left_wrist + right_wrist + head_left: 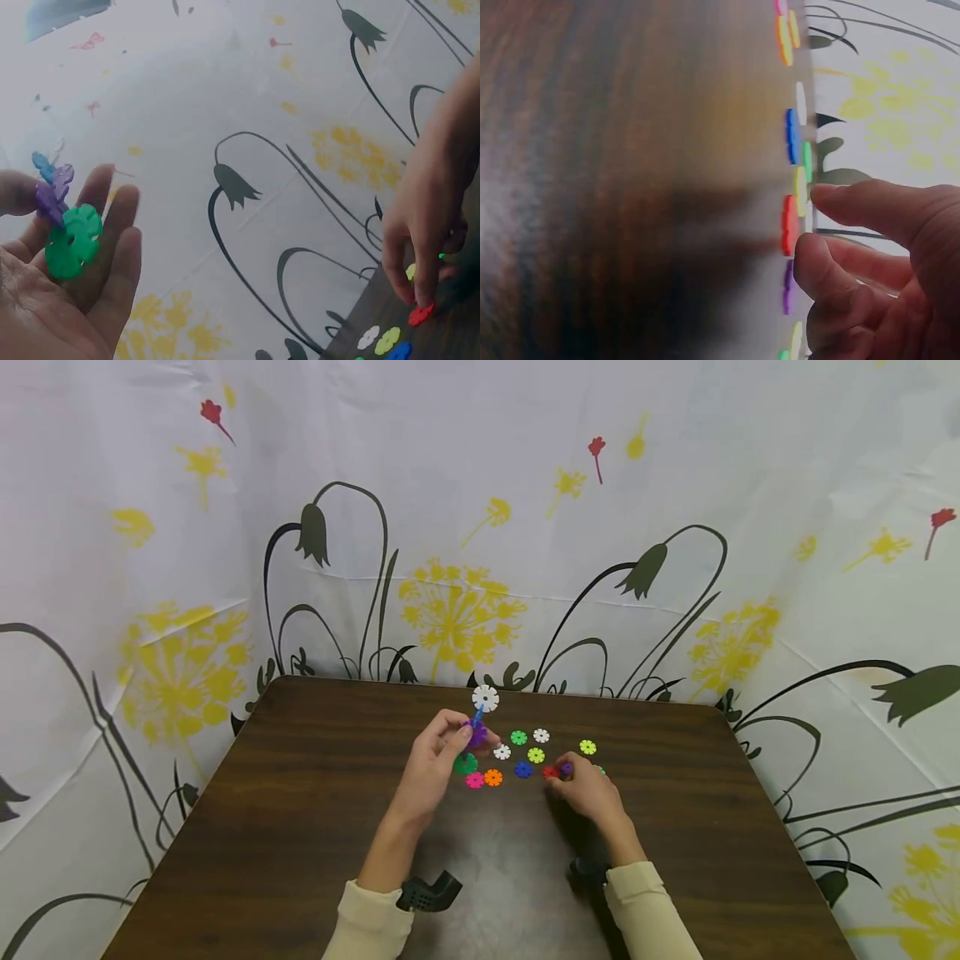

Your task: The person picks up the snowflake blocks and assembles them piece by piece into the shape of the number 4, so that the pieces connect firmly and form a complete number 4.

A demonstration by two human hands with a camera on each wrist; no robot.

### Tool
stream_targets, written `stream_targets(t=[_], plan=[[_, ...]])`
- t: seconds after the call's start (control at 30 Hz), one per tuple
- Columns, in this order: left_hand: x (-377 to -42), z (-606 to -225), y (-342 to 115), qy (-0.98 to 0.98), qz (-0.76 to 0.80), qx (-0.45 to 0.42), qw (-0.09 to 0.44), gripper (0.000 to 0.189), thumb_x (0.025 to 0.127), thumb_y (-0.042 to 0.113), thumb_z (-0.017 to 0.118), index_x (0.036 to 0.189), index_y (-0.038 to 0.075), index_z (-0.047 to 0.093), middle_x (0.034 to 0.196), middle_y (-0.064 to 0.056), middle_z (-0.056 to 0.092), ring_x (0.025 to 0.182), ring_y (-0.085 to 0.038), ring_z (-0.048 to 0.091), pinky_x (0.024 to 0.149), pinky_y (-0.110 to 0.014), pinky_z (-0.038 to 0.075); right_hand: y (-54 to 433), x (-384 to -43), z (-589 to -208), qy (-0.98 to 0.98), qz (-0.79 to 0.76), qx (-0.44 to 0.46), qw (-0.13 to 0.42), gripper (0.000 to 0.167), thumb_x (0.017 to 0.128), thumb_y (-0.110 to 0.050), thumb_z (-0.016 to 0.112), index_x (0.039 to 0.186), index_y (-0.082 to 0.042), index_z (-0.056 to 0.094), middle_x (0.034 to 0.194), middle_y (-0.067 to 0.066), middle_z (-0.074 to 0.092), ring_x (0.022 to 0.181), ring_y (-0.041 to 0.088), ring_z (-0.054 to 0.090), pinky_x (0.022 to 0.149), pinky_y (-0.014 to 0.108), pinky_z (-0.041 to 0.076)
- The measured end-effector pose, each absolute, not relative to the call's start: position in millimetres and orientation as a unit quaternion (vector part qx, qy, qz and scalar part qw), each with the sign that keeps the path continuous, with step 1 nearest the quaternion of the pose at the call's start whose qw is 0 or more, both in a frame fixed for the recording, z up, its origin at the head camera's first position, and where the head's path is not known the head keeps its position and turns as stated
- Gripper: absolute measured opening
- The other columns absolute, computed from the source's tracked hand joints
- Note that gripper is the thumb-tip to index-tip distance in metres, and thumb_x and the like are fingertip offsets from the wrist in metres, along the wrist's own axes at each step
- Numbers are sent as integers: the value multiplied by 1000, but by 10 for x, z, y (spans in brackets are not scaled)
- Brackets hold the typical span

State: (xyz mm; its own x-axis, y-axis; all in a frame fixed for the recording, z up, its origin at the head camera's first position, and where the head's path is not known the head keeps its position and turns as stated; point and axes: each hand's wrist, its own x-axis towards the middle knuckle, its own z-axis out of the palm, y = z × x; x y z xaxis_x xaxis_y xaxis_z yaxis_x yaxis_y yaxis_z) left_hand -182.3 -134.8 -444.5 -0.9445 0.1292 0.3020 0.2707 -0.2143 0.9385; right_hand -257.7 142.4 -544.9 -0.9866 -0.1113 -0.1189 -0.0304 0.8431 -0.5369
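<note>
My left hand (429, 770) pinches a chain of notched plastic discs between thumb and fingers, raised above the table. In the head view a white disc (486, 697) tops it, then a blue disc (478, 716) and a purple disc (477, 735). A green disc (73, 241) hangs at the lower end, over the fingers in the left wrist view. My right hand (592, 792) reaches down to a red disc (551, 772) lying on the table. A fingertip appears to touch its edge; thumb and forefinger stand apart in the right wrist view. A loose purple disc (788, 287) lies beside the red one.
Several more discs lie flat around the hands, among them a dark blue disc (523, 769), an orange disc (492, 777), a pink disc (475, 780) and a yellow disc (588, 747). The brown wooden table (315, 827) ends at a flower-patterned cloth (480, 527).
</note>
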Motion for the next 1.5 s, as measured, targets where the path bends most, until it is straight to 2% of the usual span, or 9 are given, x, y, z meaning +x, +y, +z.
stream_targets(t=[0.2, 0.3, 0.43, 0.67, 0.83, 1.03, 1.17, 1.37, 1.5], plan=[[-1835, -4440, -1261, -585, -795, -156, 26, 15, 116, 22, 47, 115, 7, 53, 103, -4, 74, 84, -17, 73, 77, -28, 61, 1483, -2577, -5475, 955, -285, -12, 76, 35, 97, -34, 78, 124, -15, 69, 102, 4, 73, 81, 21, 64, 70, 43, 49], [-1835, -4446, -1220, -557, -815, -158, 7, 15, 116, 22, 45, 112, 9, 51, 98, -4, 69, 68, -12, 61, 60, -21, 50, 1498, -2585, -5478, 954, -291, 1, 77, 33, 97, -32, 77, 124, -14, 68, 100, 4, 72, 79, 22, 63, 67, 40, 46], [-1844, -4451, -1174, -548, -824, -144, -6, 15, 115, 24, 45, 110, 11, 50, 89, -3, 61, 59, -10, 46, 51, -19, 34, 1506, -2616, -5494, 946, -311, 2, 88, 32, 97, -26, 76, 120, -8, 64, 96, 6, 71, 76, 20, 63, 66, 37, 47], [-1837, -4460, -1157, -593, -796, -123, 6, 29, 116, 31, 47, 129, 7, 57, 86, -2, 53, 60, -11, 45, 52, -19, 34, 1535, -2610, -5570, 909, -398, -7, 120, 23, 98, -12, 73, 108, -1, 56, 82, 8, 66, 68, 17, 57, 61, 29, 46], [-1852, -4463, -1178, -635, -761, -126, 46, 30, 114, 24, 55, 130, 2, 66, 82, -7, 46, 60, -15, 43, 53, -19, 33, 1583, -2584, -5533, 876, -465, -45, 117, 17, 105, -17, 70, 100, -3, 61, 74, 5, 63, 64, 16, 53, 57, 28, 41], [-1826, -4498, -1183, -748, -649, -118, 79, 25, 108, 32, 67, 127, 17, 70, 97, -4, 63, 79, -23, 57, 64, -23, 49, 1596, -2434, -5246, 804, -572, -75, 143, 33, 110, -33, 64, 111, 0, 65, 79, 5, 63, 62, 15, 47, 56, 25, 39], [-1775, -4516, -1140, -816, -550, -142, 106, 26, 103, 36, 74, 126, 24, 69, 105, 1, 72, 86, -17, 67, 73, -29, 61, 1554, -2293, -4993, 767, -625, -88, 121, 36, 111, -36, 62, 108, 0, 64, 78, 5, 61, 61, 12, 45, 55, 23, 37], [-1722, -4482, -1061, -866, -433, -190, 159, 33, 100, 32, 78, 127, 15, 70, 106, -3, 78, 82, -10, 71, 77, -29, 64, 1474, -2119, -4629, 734, -660, -148, 65, 35, 112, -36, 59, 99, -4, 60, 74, 5, 58, 59, 17, 43, 51, 25, 36], [-1712, -4478, -1048, -885, -382, -199, 179, 36, 99, 32, 79, 127, 12, 71, 106, -4, 79, 80, -10, 70, 75, -30, 64, 1447, -2065, -4483, 734, -653, -183, 30, 31, 114, -31, 56, 98, -4, 59, 73, 6, 56, 58, 22, 42, 48, 33, 35]])
